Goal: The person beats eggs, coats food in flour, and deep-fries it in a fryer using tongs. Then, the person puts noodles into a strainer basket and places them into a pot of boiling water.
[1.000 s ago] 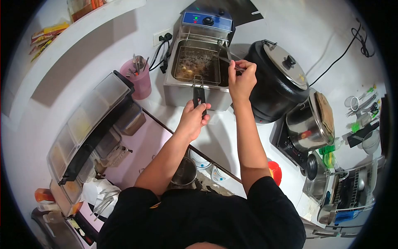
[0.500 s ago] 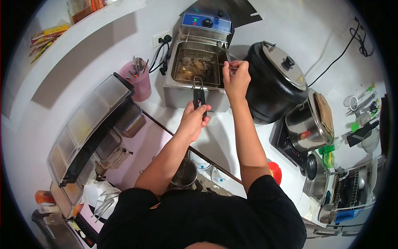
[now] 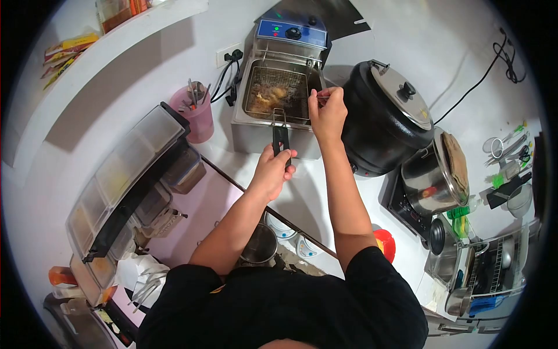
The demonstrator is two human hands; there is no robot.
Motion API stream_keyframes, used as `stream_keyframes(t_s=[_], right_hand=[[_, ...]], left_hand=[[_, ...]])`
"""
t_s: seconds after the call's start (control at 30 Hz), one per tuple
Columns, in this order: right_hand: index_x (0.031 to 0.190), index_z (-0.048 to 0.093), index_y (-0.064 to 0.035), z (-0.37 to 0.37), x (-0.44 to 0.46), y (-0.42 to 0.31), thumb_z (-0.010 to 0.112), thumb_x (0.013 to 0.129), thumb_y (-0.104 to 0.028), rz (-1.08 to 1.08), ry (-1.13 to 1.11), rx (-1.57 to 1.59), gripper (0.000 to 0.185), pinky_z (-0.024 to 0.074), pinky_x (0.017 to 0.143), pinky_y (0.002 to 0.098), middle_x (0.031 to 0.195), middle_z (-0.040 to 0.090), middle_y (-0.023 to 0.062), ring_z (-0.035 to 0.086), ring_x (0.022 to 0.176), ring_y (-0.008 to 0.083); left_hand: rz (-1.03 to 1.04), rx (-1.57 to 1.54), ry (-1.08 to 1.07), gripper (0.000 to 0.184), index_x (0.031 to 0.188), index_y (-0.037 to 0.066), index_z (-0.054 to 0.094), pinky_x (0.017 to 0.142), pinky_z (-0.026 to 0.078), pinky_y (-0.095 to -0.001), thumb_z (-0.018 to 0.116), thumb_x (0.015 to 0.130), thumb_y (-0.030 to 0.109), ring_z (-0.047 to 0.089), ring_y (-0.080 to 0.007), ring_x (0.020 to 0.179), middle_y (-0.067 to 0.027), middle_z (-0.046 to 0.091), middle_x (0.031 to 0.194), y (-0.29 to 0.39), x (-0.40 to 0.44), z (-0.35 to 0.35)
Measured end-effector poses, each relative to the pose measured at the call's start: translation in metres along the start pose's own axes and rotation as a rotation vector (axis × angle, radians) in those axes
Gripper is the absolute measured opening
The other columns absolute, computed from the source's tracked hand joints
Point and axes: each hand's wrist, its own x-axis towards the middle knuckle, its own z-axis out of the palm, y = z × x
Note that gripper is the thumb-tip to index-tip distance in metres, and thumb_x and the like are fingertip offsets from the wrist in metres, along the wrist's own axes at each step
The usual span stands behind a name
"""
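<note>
On the white worktop [image 3: 302, 203], a bulky black round kettle [image 3: 360, 128] stands at two o'clock, a boxy stainless-steel fryer [image 3: 249, 137] at twelve, a rectangular wire basket [image 3: 285, 73] inside. At the basket's six o'clock the left hand [image 3: 272, 172] curls closed; at four the right hand [image 3: 329, 120] pinches. Golden-brown food [image 3: 269, 99] lies in the basket. The left grips the basket's black handle [image 3: 278, 136], the right a thin metal utensil [image 3: 324, 97].

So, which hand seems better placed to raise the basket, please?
Left hand, probably: it grips the black handle of the basket, while the right hand pinches what looks like a thin utensil.
</note>
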Motion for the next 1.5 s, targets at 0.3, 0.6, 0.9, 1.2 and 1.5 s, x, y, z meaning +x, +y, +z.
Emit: stream_keyframes(t_s=[0.3, 0.6, 0.9, 1.2, 1.5], right_hand=[[0.081, 0.043, -0.0005, 0.018, 0.006, 0.01, 0.063, 0.078, -0.014, -0.056, 0.046, 0.067, 0.024, 0.044, 0.055, 0.037, 0.074, 0.054, 0.0152, 0.055, 0.062, 0.0316], [0.081, 0.043, -0.0004, 0.019, 0.01, 0.01, 0.063, 0.077, -0.011, -0.102, 0.086, 0.08, 0.024, 0.0438, 0.053, 0.0352, 0.072, 0.053, 0.0129, 0.053, 0.057, 0.0291], [0.08, 0.044, -0.0007, -0.009, 0.006, -0.012, 0.063, 0.077, -0.011, -0.079, 0.086, -0.006, 0.022, 0.0444, 0.051, 0.0328, 0.069, 0.053, 0.0121, 0.056, 0.056, 0.0252], [0.08, 0.041, -0.0004, 0.01, 0.001, 0.003, 0.065, 0.076, -0.009, -0.058, 0.213, 0.166, 0.025, 0.0464, 0.055, 0.0294, 0.073, 0.056, 0.0131, 0.058, 0.061, 0.0235], [0.078, 0.04, -0.0012, -0.035, 0.014, -0.017, 0.067, 0.075, -0.008, -0.052, 0.258, 0.209, 0.028, 0.0466, 0.05, 0.0233, 0.072, 0.059, 0.0105, 0.058, 0.056, 0.0146]], left_hand=[[-0.001, -0.009, -0.03, 0.017, 0.099, 0.008, 0.039, 0.042, 0.029, -0.0167, 0.048, 0.084, 0.006, 0.04, -0.0083, 0.056, -0.0064, 0.05, 0.09, -0.001, 0.0, -0.005], [0.024, 0.008, -0.09, 0.026, 0.108, 0.008, 0.034, 0.043, 0.029, -0.0196, 0.045, 0.085, 0.005, 0.041, -0.009, 0.056, -0.007, 0.047, 0.093, -0.012, -0.005, -0.016], [0.044, 0.015, -0.035, 0.023, 0.104, 0.004, 0.035, 0.041, 0.029, -0.0203, 0.046, 0.084, 0.006, 0.041, -0.0095, 0.053, -0.009, 0.05, 0.091, -0.007, 0.003, -0.01], [0.06, -0.001, -0.02, 0.016, 0.099, 0.006, 0.039, 0.043, 0.031, -0.0198, 0.046, 0.086, 0.007, 0.042, -0.0098, 0.055, -0.0083, 0.052, 0.089, -0.005, 0.008, -0.004], [0.124, 0.026, -0.13, 0.031, 0.117, 0.007, 0.032, 0.043, 0.03, -0.0208, 0.041, 0.087, 0.004, 0.04, -0.0095, 0.053, -0.0085, 0.049, 0.094, -0.027, -0.009, -0.029]])
